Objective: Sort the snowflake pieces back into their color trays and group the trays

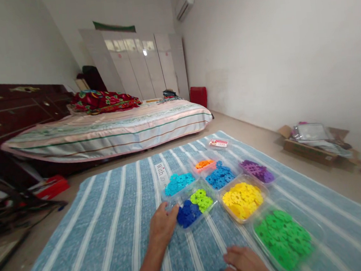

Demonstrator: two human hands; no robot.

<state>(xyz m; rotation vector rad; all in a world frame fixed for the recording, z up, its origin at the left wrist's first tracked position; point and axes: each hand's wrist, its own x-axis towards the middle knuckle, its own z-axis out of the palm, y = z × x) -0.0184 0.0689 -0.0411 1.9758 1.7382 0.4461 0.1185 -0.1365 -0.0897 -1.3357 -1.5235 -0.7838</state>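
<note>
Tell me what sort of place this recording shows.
Most likely a home bedroom: a bed with striped bedding, a wardrobe behind it, and a striped floor mat holding toy-piece trays.

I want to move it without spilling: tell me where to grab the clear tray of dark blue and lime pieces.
Grip the clear tray by its near-left rim, where the left hand already rests, coming from the left. That side is open blanket; other trays crowd its right and far sides.

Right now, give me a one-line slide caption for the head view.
Left hand touches the tray of dark blue and lime pieces; right hand rests on the striped blanket.
</note>
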